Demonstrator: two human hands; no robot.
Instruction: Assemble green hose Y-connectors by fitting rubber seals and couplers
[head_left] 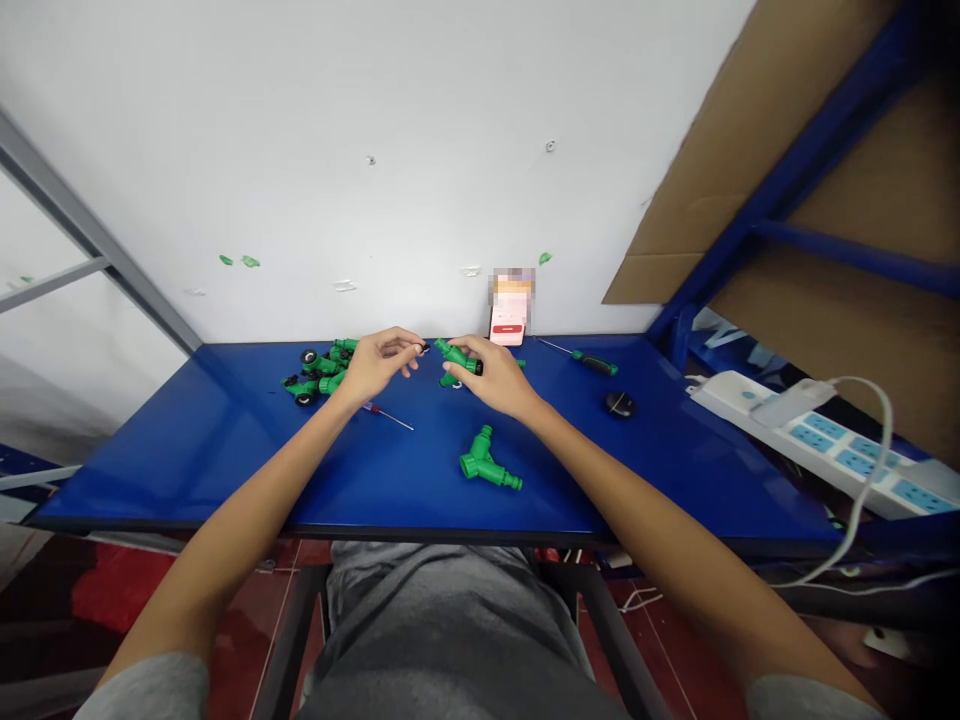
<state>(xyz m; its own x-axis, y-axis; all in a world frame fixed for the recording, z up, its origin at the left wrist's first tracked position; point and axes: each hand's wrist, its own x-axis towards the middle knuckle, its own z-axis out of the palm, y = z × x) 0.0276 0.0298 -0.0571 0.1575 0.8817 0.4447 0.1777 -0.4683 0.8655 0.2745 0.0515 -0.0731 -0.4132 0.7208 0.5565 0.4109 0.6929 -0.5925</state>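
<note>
My left hand (381, 366) is closed in a pinch on a small black part (424, 348), too small to name exactly. Just to the right, my right hand (496, 372) grips a green plastic hose splitter (454, 353); its fingers hide part of it. A narrow gap separates the two held pieces. Another green Y-shaped hose splitter (487, 462) lies on the blue table nearer to me. Behind my left wrist rest several green splitters with black parts (311, 385). A thin screwdriver (390, 415) with a red handle end lies beside that wrist.
A phone (508, 315) leans against the white wall. At the right lie a green-and-black screwdriver (595, 363) and a round black object (620, 404). A white power strip (817, 435) with a cable runs along the right edge of the blue table (405, 490).
</note>
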